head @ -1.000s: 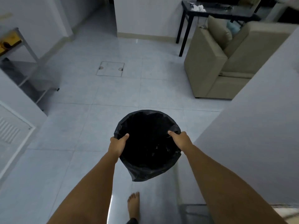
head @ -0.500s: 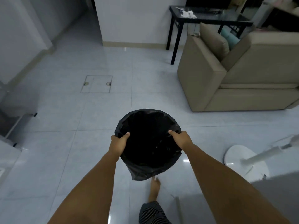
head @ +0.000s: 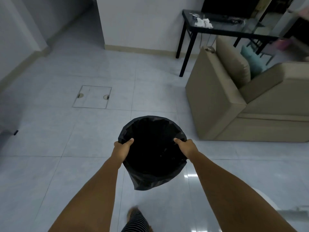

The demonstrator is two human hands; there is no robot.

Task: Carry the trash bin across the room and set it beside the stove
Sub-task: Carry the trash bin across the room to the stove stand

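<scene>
Trash bin (head: 151, 153), black-lined, held above the tiled floor (head: 83, 148) near the sofa (head: 234, 106); left hand (head: 122, 150) and right hand (head: 187, 147) each clasp its rim.

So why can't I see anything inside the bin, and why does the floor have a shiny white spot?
In the head view the room is dim, so the black bag-lined trash bin reads as one dark hole; the glossy pale tiled floor mirrors a light as a white patch; the striped knee and the right edge are smeared by motion.
</scene>
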